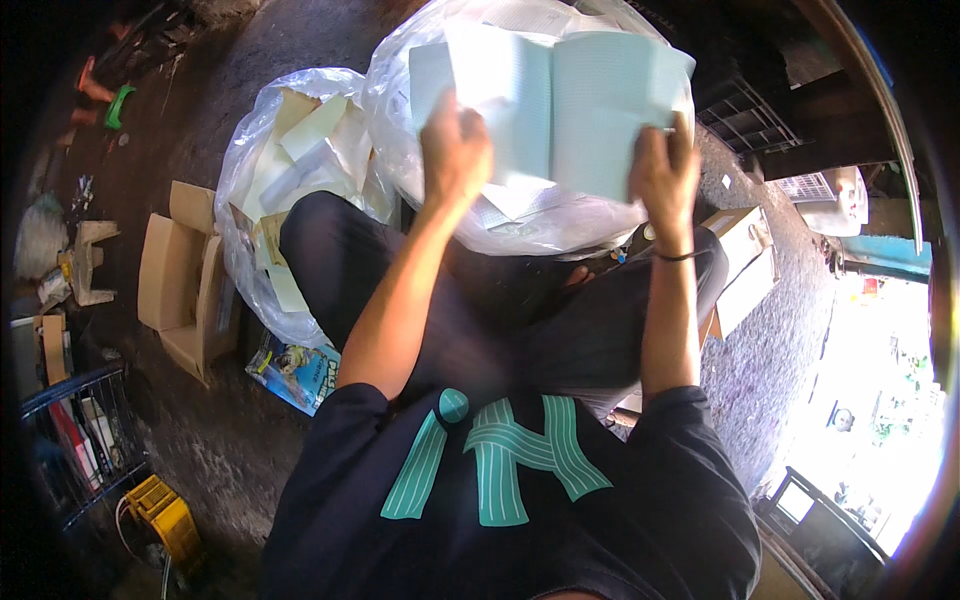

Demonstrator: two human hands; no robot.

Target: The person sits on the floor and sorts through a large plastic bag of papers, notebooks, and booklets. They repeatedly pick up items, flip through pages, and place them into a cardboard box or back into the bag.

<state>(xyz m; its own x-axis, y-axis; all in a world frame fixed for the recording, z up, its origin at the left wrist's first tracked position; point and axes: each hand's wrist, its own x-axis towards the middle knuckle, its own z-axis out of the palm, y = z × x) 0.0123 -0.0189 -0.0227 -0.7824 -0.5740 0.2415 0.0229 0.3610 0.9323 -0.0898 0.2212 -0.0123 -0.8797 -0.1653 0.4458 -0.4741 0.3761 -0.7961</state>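
An open notebook [605, 105] with pale, ruled pages is spread between my two hands, somewhat blurred. My left hand [456, 150] grips it at the lower left, with a page raised near the fingers. At its lower right edge, my right hand [664, 172] is closed on it, blurred by motion. Beneath the notebook sits a large clear plastic bag [545, 238] with loose white paper in it. To its left, a second clear plastic bag [238, 150] holds papers and pieces of card.
An open cardboard box [172, 270] stands at the left, near a blue book [300, 375] on the floor. Another cardboard box [745, 265] is beside my right knee. A wire rack [90, 385], a yellow object [165, 515] and a dark crate [750, 115] surround the spot.
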